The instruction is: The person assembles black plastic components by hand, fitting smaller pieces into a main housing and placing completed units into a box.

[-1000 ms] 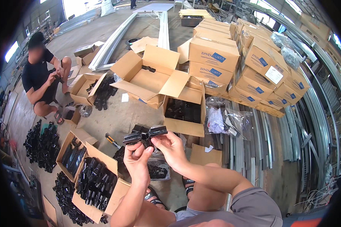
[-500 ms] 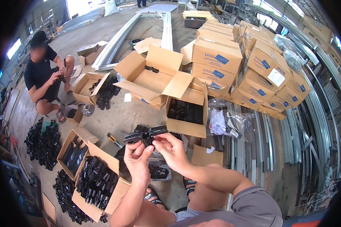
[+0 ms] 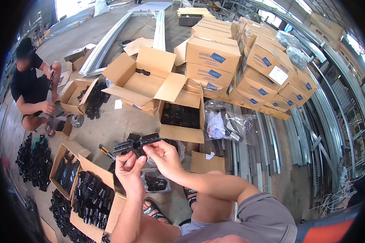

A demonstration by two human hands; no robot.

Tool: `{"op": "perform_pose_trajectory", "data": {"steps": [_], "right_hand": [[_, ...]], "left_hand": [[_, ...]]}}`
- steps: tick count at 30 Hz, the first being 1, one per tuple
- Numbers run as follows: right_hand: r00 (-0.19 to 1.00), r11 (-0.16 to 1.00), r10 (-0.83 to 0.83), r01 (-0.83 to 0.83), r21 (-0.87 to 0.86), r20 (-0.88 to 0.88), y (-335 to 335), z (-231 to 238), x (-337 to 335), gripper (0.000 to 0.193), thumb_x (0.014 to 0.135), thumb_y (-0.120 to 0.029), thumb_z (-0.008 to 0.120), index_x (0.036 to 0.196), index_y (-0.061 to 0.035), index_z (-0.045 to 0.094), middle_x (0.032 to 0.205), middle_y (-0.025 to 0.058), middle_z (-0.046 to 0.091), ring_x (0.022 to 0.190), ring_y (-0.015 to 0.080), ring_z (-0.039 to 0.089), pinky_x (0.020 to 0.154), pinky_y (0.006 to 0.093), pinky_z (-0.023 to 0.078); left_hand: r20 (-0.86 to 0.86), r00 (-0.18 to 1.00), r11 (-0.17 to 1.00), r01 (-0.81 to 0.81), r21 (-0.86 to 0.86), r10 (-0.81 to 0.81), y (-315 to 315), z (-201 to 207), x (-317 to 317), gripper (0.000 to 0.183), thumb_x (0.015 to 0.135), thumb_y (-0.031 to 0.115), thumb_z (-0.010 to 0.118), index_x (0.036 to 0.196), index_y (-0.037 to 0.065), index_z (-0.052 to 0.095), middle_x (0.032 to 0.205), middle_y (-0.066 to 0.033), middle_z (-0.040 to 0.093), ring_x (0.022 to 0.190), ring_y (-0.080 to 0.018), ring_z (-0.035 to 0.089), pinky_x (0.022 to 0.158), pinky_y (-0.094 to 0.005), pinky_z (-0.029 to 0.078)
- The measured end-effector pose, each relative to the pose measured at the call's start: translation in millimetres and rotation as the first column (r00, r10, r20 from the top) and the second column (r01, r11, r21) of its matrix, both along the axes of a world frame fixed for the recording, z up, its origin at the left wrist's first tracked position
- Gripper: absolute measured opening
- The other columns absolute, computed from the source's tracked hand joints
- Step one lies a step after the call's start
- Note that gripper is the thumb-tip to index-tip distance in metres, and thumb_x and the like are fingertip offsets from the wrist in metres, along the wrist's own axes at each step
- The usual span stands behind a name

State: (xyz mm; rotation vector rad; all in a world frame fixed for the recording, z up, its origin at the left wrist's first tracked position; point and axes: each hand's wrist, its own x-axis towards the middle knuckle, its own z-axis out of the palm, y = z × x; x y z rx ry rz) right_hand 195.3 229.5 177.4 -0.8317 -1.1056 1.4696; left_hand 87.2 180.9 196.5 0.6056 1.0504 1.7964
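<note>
Between my two hands is a black branched connector piece (image 3: 134, 142), its arms spread left and right. My left hand (image 3: 129, 169) pinches its lower middle with thumb and fingers. From the right, my right hand (image 3: 164, 158) grips the same piece, thumb near its centre. Just below it on the floor lies a clear plastic bag of small black parts (image 3: 156, 183). To the left, an open carton (image 3: 117, 210) is filled with similar black pieces, and a second carton (image 3: 54, 168) beside it holds ribbed black parts. An orange-and-black utility knife (image 3: 106, 152) lies near my left hand.
Ahead stand a large open carton (image 3: 123, 95) with one black piece inside and another carton (image 3: 182, 135) full of black parts. Stacked closed boxes (image 3: 213, 54) and metal profiles (image 3: 267, 141) fill the right. A co-worker (image 3: 30, 87) squats at the left near black heaps (image 3: 34, 162).
The view has shifted, so the scene sits further left. Both my hands still hold the connector piece. The co-worker's hands have moved apart, one lowered toward the knee.
</note>
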Motion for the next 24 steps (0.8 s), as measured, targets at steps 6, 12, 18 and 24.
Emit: {"op": "perform_pose_trajectory", "data": {"steps": [6,12,18,24], "right_hand": [[0.996,0.998,0.04,-0.037,0.047,-0.082,-3,1,11,0.02,0.095,-0.009,0.064,0.112,0.0034,0.062,0.107,0.0075,0.068,0.099,0.0108,0.063,0.085,0.0262,0.051],[0.991,0.997,0.073,-0.069,0.035,-0.108,0,6,-4,0.02,0.095,-0.005,0.063,0.112,0.0037,0.062,0.108,0.0072,0.068,0.1,0.0111,0.063,0.087,0.0261,0.052],[0.997,0.998,-0.052,0.054,0.022,-0.057,-3,3,5,0.015,0.092,-0.004,0.067,0.105,0.0035,0.066,0.101,0.008,0.07,0.092,0.0107,0.065,0.082,0.025,0.053],[0.997,0.989,0.034,-0.024,0.145,-0.064,3,4,3,0.041,0.095,-0.022,0.067,0.125,0.0002,0.051,0.109,0.009,0.066,0.099,0.0161,0.064,0.088,0.0314,0.051]], "left_hand": [[0.021,0.999,0.999,0.041,0.036,-0.042,2,0,6,0.032,0.081,-0.016,0.068,0.102,0.003,0.053,0.11,-0.019,0.069,0.102,-0.018,0.065,0.088,-0.0291,0.053],[0.003,1.0,1.0,0.02,0.018,-0.02,-4,-3,-8,0.032,0.08,-0.016,0.068,0.102,0.002,0.054,0.113,-0.0189,0.067,0.103,-0.0179,0.065,0.087,-0.0283,0.054],[0.029,0.998,0.999,0.047,0.007,-0.047,1,-11,-1,0.033,0.078,-0.014,0.072,0.101,0.003,0.056,0.102,-0.0101,0.069,0.092,-0.0117,0.064,0.085,-0.0273,0.053],[0.067,0.995,0.998,0.069,-0.005,-0.068,-6,-4,-17,0.031,0.082,-0.013,0.069,0.103,0.004,0.054,0.107,-0.0134,0.07,0.098,-0.0142,0.066,0.089,-0.0291,0.053]]}}
